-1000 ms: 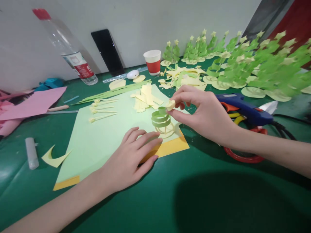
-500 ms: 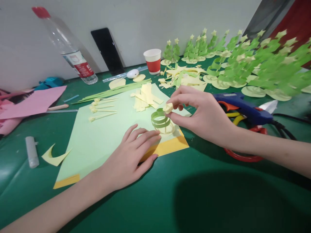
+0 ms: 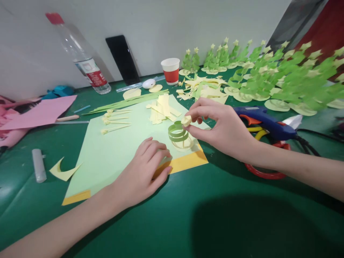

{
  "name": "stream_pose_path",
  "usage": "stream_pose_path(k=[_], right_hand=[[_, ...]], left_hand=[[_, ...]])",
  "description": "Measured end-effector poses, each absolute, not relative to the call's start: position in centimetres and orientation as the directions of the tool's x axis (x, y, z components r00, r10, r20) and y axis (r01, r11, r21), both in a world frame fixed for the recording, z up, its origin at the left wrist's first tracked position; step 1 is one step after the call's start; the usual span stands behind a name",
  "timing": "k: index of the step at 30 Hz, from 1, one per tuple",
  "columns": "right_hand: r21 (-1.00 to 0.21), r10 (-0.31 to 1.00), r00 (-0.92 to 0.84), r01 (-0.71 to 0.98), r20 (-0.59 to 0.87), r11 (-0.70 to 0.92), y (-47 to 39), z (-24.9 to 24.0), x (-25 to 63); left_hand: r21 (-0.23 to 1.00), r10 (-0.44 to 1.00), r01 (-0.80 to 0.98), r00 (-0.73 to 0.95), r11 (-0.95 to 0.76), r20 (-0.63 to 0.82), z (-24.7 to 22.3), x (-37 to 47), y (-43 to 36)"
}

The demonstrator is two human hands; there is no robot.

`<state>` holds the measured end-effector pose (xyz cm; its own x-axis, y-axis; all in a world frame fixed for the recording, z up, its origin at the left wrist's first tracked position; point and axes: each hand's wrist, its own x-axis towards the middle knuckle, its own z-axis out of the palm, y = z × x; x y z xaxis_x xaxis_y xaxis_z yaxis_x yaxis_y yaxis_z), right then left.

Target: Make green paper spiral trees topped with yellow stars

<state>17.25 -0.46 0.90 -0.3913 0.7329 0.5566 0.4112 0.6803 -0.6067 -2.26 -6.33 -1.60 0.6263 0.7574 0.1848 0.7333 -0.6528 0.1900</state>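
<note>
My right hand (image 3: 223, 129) pinches a small pale yellow paper star (image 3: 186, 120) between thumb and fingers, right over the top of a green paper spiral (image 3: 177, 132). The spiral stands on a pale round base (image 3: 183, 144) on a light green paper sheet (image 3: 120, 150). My left hand (image 3: 142, 172) lies on that sheet beside the spiral, fingers curled a little, holding nothing. Under the green sheet shows an orange-yellow sheet (image 3: 188, 162).
A blue glue gun (image 3: 266, 120) and red-handled scissors (image 3: 264, 173) lie to the right. Many finished green paper trees (image 3: 282, 75) fill the back right. Yellow strips (image 3: 161, 107), star sticks (image 3: 115, 120), a paper cup (image 3: 171, 70), bottle (image 3: 83, 59), phone (image 3: 122, 59), glue stick (image 3: 39, 165) and pink paper (image 3: 40, 111) surround.
My right hand has lowered the star onto the top of the spiral, which is pressed flatter. My left hand's fingers have drawn back slightly from the spiral's base.
</note>
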Motion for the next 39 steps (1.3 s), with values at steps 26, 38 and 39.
stream_pose_path(k=[26, 38, 39], right_hand=[[-0.703, 0.780, -0.423, 0.362, 0.462, 0.612, -0.56, 1.24, 17.11], [-0.731, 0.795, -0.418, 0.348, 0.439, 0.587, -0.21, 0.98, 17.11], [-0.735, 0.797, -0.418, 0.347, 0.436, 0.583, -0.22, 0.98, 17.09]], left_hand=[[0.452, 0.872, 0.747, 0.441, -0.488, 0.212, -2.08, -2.91, -5.70], [0.264, 0.768, 0.723, 0.569, -0.638, 0.294, -2.14, -2.68, -5.91], [0.262, 0.766, 0.723, 0.567, -0.639, 0.304, -2.24, -2.72, -5.89]])
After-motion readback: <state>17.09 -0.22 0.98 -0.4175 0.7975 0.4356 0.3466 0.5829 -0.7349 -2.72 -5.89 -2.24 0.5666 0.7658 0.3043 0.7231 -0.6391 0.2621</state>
